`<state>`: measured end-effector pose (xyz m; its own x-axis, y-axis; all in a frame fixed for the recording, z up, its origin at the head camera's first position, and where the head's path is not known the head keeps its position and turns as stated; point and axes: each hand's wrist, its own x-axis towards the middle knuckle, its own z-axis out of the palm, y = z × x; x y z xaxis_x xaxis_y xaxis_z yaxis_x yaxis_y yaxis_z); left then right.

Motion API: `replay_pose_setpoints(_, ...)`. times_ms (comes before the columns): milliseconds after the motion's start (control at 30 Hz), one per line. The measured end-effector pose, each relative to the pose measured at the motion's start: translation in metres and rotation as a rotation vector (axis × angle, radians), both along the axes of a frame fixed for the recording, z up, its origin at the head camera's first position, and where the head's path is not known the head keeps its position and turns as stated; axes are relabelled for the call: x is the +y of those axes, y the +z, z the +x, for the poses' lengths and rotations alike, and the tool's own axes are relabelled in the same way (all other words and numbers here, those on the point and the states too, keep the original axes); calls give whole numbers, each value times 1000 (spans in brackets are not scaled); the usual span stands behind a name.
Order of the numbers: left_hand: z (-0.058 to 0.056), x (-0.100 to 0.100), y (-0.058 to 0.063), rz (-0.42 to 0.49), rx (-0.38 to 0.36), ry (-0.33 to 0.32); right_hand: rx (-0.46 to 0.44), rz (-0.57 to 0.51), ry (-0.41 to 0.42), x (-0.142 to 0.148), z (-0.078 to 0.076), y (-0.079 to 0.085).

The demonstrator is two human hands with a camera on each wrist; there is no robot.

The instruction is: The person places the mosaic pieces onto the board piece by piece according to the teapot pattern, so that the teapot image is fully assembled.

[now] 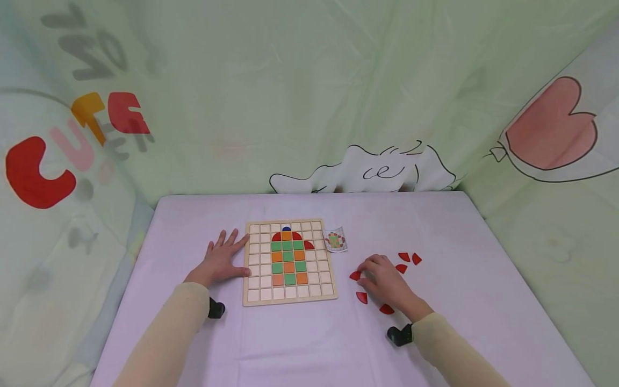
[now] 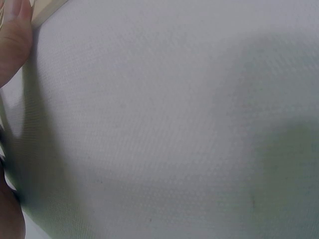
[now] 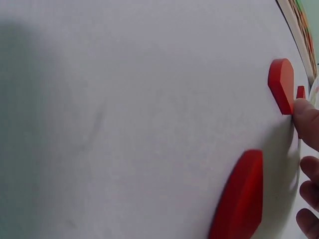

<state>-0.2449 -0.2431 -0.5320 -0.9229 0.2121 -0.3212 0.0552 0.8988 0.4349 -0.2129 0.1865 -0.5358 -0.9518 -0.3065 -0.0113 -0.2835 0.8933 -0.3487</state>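
A wooden grid board (image 1: 263, 300) lies on the table with green and orange squares, red quarter-circle pieces and a blue piece in its cells. Against its left edge, my left hand (image 1: 221, 262) rests with spread fingers. In the left wrist view the thumb (image 2: 15, 40) shows by the board's corner (image 2: 47, 10). To the right of the board, my right hand (image 1: 384, 277) pinches a red quarter-circle piece (image 1: 355, 276) between thumb and forefinger, low over the table. Another red quarter-circle (image 3: 282, 84) lies close to the thumb in the right wrist view.
A small pattern card (image 1: 336, 239) overlaps the board's upper right edge. More loose red pieces lie around the right hand, one (image 1: 386, 309) below it and one (image 1: 417, 259) at the far right. Fabric walls (image 1: 309, 107) enclose the back and sides of the table (image 1: 300, 344).
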Motion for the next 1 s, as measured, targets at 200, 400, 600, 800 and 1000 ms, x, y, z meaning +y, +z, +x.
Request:
replay_pose_setpoints(200, 2, 0, 1, -2, 8, 3, 28, 34, -44, -4, 0, -5)
replay_pose_setpoints(400, 2, 0, 2, 2, 9, 3, 54, 29, -19, -7, 2, -5)
replay_pose_setpoints(600, 2, 0, 1, 4, 7, -1, 32, -16, 22, -11, 1, -4)
replay_pose_setpoints(800, 2, 0, 1, 11, 9, -4, 16, -35, -7, -17, 1, -2)
replay_pose_setpoints(1000, 1, -1, 1, 21, 6, -7, 0, -53, -45, -24, -2, 1)
